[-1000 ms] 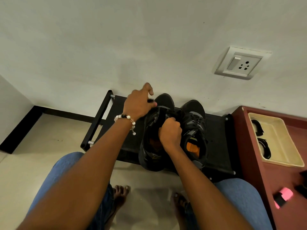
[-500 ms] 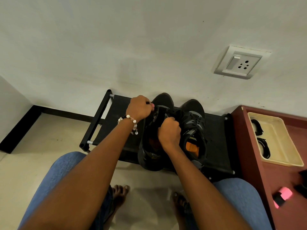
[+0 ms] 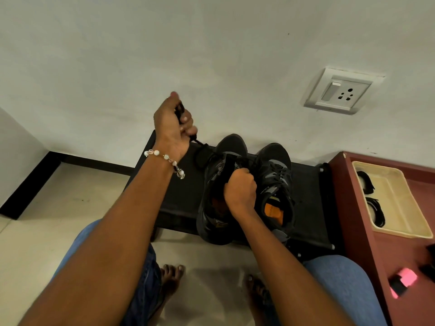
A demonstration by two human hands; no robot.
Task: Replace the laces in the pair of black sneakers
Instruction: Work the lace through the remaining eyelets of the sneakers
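Two black sneakers stand side by side on a low black rack (image 3: 179,194). My right hand (image 3: 240,191) grips the tongue and upper of the left sneaker (image 3: 211,222). My left hand (image 3: 174,121) is raised up and to the left of that shoe and grips a black lace (image 3: 200,147), which runs taut from my fist down to the shoe's eyelets. The right sneaker (image 3: 277,180) still carries its lace and shows an orange insole.
A dark red cabinet (image 3: 367,243) stands at the right with a cream tray (image 3: 400,201) that holds coiled black laces (image 3: 364,182). A pink and black object (image 3: 402,282) lies near its front. The white wall with a socket (image 3: 341,92) is behind. My knees and bare feet are below.
My left hand has risen from beside the shoe's toe, up and to the left, drawing the black lace out with it. My right hand has stayed on the left sneaker.
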